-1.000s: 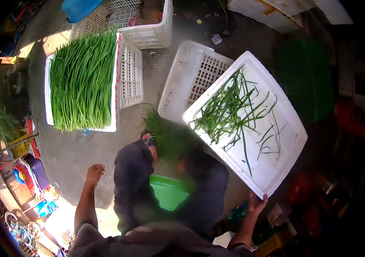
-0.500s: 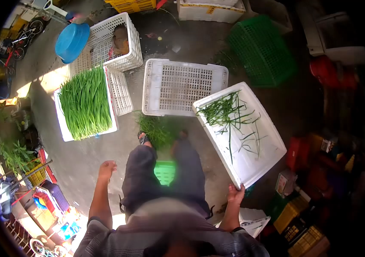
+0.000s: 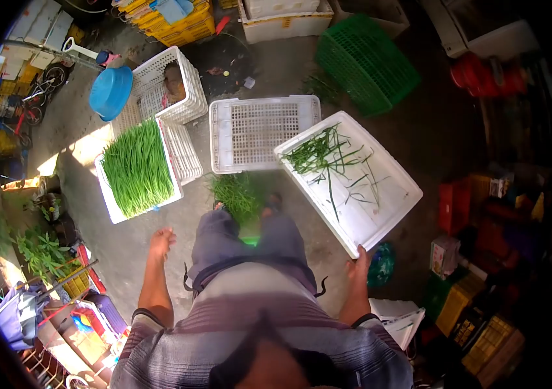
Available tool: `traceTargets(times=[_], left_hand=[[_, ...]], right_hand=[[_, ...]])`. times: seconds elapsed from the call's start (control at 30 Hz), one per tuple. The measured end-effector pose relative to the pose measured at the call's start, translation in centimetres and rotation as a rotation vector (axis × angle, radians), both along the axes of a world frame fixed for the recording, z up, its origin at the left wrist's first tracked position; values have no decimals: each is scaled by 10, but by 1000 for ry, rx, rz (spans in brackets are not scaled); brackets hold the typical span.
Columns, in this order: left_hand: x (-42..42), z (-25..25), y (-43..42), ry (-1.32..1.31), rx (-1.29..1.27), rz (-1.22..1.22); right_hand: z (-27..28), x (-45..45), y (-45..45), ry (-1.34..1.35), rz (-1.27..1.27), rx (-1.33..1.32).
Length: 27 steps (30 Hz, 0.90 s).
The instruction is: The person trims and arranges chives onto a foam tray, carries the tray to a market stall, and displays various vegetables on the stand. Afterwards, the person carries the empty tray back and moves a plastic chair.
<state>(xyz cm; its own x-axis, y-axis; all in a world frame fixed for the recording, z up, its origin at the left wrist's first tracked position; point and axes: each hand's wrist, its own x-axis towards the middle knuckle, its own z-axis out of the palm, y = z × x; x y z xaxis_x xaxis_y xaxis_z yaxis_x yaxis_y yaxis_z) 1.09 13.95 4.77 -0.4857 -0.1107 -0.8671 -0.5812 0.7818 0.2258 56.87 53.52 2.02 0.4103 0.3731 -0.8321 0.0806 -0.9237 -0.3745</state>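
Note:
My right hand [image 3: 358,264] grips the near corner of a white foam tray [image 3: 379,217], which sits at a slant on my right. Loose green chive stalks [image 3: 318,150] lie scattered in its far left part. My left hand [image 3: 163,241] hangs in the air, open with fingers loosely bent and holding nothing. Beyond it, a white foam box [image 3: 115,212] is heaped with long, neatly lined-up chives [image 3: 136,168]. Between my feet lies a pile of loose greens [image 3: 234,196]. An upturned-looking white plastic crate [image 3: 264,133] stands ahead, partly covered by the tray.
White slatted crates [image 3: 188,97] and a blue basin [image 3: 110,94] are at the far left. A green crate [image 3: 366,65] lies at the far right. Yellow crates [image 3: 185,23] and foam boxes [image 3: 287,26] line the back. Clutter, including a red crate [image 3: 454,206], borders the right side.
My body appears more upright, the green stool beneath me now mostly hidden. The view has shifted. My right hand stays on the tray corner; my left stays empty.

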Motion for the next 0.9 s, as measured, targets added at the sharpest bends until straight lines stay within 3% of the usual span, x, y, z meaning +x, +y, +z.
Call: traceTargets(times=[0.1,0.2,0.43,0.53,0.57,0.73,0.9], left_hand=[[5,12,7,-6,-36,27],[21,11,14,0,-50,45],[54,-18,22,-2,53,130],[59,-38,18,-59,57,104],[57,-49,14,-81,53,87],[62,-60,29,-208,4,26],[41,-86,40,-98,32,57]], right_hand=[[-34,22,0,2,17,41],[-5,-3,6,-34,157,25],[-24,19,17,334,-72,26],[-4,8,21,275,-199,66],[-14,22,19,400,-199,32],[2,48,17,354,-357,157],[9,71,15,261,-353,203]])
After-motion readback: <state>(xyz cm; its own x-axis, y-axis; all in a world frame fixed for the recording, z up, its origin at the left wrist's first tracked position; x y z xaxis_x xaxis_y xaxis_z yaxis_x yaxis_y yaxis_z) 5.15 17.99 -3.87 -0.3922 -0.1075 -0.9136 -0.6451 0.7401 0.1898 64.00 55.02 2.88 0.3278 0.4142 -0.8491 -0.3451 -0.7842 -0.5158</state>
